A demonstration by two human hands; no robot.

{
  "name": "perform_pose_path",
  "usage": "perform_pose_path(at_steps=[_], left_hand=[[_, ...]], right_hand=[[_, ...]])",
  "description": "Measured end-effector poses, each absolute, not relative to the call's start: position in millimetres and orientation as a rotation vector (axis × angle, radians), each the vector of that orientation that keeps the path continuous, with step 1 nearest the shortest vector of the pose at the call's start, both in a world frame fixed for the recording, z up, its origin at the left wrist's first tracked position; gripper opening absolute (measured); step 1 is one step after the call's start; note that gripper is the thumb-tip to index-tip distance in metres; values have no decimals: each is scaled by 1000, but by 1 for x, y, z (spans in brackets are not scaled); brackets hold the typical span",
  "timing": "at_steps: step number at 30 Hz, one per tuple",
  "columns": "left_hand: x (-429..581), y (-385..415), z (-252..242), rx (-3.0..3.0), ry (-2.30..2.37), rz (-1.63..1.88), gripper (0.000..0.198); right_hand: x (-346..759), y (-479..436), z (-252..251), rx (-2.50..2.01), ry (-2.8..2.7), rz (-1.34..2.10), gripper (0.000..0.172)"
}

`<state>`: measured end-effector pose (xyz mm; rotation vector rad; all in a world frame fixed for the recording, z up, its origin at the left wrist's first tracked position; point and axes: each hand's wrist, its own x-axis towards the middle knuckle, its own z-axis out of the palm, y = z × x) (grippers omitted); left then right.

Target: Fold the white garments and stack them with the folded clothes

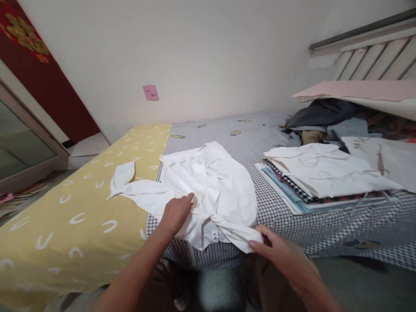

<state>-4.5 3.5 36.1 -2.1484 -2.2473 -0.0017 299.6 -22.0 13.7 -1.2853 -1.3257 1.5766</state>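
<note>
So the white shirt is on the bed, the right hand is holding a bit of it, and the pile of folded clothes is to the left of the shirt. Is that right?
Not quite: the pile of folded clothes is to the right of the white shirt, as the head view shows. The rest is right.

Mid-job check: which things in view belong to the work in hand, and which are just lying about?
In hand:
- white garment
- left hand, fingers on the garment
- right hand, gripping its twisted end
- checked bedding, under it

Lying about, as far as I can judge:
- folded stack, untouched, though possibly related
- dark clothes behind it
- pink note on the wall
</note>
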Motion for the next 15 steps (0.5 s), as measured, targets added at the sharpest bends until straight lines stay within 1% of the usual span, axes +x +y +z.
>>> perform_pose_path(at_steps=[1,3,5,7,8,10,13,14,15], left_hand=[[-5,1,38,-2166,-2214,-13,40],[-1,-7,38,-2161,-2095,-106,46],[9,-20,35,-2072,-1938,-298,54],[25,-39,29,-1952,-1827,-521,55],[34,-49,25,-1926,-1812,-616,54],[54,-67,20,-1970,-1871,-759,58],[82,-80,20,-2146,-2156,-908,82],[89,-79,23,-2187,-2275,-973,85],[95,-76,25,-2210,-2382,-1066,81]], right_hand=[[300,-30,19,-1308,-1364,1586,33],[296,-44,26,-1325,-1356,1657,35],[289,-52,30,-1324,-1262,1707,52],[282,-54,34,-1301,-1164,1690,71],[280,-54,37,-1282,-1140,1672,75],[275,-55,46,-1243,-1161,1641,71],[265,-56,63,-1182,-1409,1598,50],[261,-55,70,-1145,-1559,1559,43],[257,-52,76,-1089,-1725,1506,36]])
